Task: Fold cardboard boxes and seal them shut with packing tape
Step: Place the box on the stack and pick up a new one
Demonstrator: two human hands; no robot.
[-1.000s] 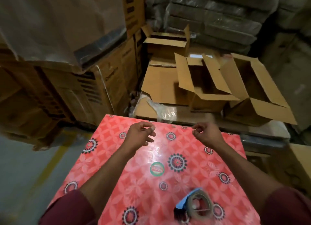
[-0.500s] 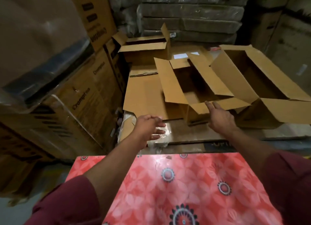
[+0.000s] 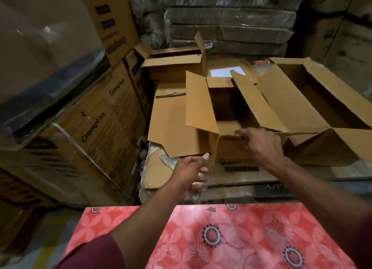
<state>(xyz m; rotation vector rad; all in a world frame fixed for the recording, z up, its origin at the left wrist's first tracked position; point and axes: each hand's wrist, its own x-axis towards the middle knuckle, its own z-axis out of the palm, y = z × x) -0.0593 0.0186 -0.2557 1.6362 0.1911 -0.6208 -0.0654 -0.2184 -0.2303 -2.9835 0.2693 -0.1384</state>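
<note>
Reaching for the open brown cardboard box [image 3: 227, 116]

Right hand [image 3: 261, 144] pinches its near flap; left hand [image 3: 191, 170] hovers, fingers loosely curled, and should brace the corner.

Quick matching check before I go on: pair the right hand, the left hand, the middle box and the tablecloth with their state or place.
Things:
1. right hand
2. left hand
3. middle box
4. tablecloth

States:
A. red, flowered, nearest the camera
B. flaps open, untaped
C. grips the box's near flap
D. holds nothing, just short of the box's corner

Pairs: 1-C, 2-D, 3-B, 4-A
</note>
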